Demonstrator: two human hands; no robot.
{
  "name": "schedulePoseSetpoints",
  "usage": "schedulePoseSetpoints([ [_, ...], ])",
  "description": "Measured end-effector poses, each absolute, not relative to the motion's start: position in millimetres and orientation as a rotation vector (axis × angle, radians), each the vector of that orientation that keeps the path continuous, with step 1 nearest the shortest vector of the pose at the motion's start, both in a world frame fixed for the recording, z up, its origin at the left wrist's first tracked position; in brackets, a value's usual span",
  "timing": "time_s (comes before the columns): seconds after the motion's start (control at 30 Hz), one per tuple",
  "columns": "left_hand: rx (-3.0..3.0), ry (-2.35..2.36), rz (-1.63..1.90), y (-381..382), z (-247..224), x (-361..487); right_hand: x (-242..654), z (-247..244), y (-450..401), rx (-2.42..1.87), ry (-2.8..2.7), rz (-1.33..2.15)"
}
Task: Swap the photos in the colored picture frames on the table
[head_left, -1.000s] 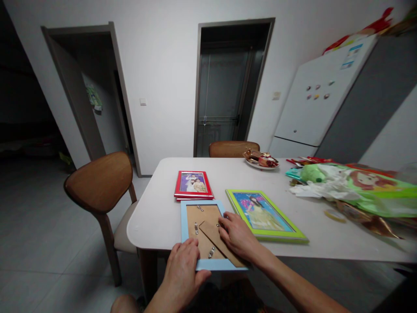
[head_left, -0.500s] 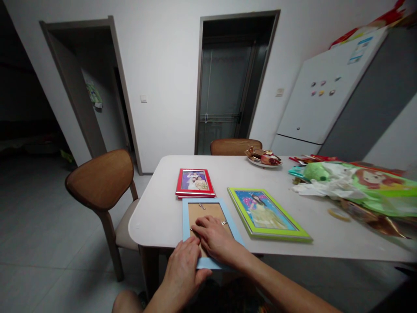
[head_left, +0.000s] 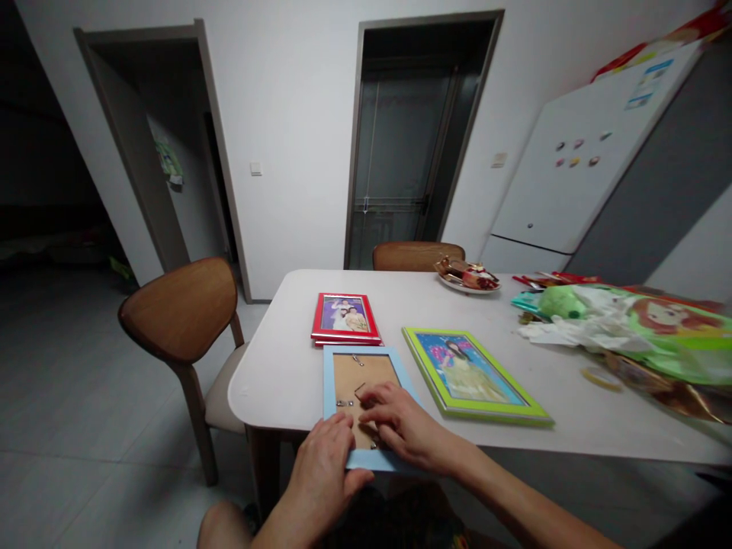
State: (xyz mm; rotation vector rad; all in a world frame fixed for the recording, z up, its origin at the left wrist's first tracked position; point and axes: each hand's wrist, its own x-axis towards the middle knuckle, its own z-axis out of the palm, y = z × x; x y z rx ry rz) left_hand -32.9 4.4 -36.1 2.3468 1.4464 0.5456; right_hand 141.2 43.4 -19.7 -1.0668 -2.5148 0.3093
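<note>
A light blue picture frame (head_left: 400,374) lies face down at the table's front edge, its near end jutting past it. Its brown backing board (head_left: 357,377) faces up and carries small metal clips (head_left: 345,403). My left hand (head_left: 329,450) grips the near left corner, fingers on top and thumb at the near side. Over the middle of the board is my right hand (head_left: 403,427), its fingers bent and apart beside a thin metal piece; nothing held shows in it. A green picture frame (head_left: 477,374) lies face up to the right, and red picture frames (head_left: 346,319) are stacked behind.
On the white table (head_left: 274,366) stands a plate (head_left: 467,280) of food. Green packaging and white tissue (head_left: 595,324) cover the right side, with a tape roll (head_left: 601,379) near them. One wooden chair (head_left: 183,313) is at the left, another (head_left: 418,256) behind the table.
My right hand has drawn back to the right from the left clip, uncovering that clip and a thin metal piece on the board. My left hand stays on the blue frame. The view shifts slightly.
</note>
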Motion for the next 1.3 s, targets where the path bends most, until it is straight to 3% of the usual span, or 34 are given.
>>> schedulePoseSetpoints([
  [0.53, 2.328, 1.445, 0.635, 5.1, -38.3, -34.2, 157.5, -23.9, 20.1, -0.963, -2.564, 0.269],
  [0.9, 2.322, 1.456, 0.516, -1.9, -36.0, -35.1, 126.9, -42.2, 130.3, -1.588, -2.223, 0.127],
  [1.3, 2.338, 1.495, 0.426, -6.4, -29.7, -30.9, 122.4, -55.8, 154.1, -1.805, -1.955, 0.132],
])
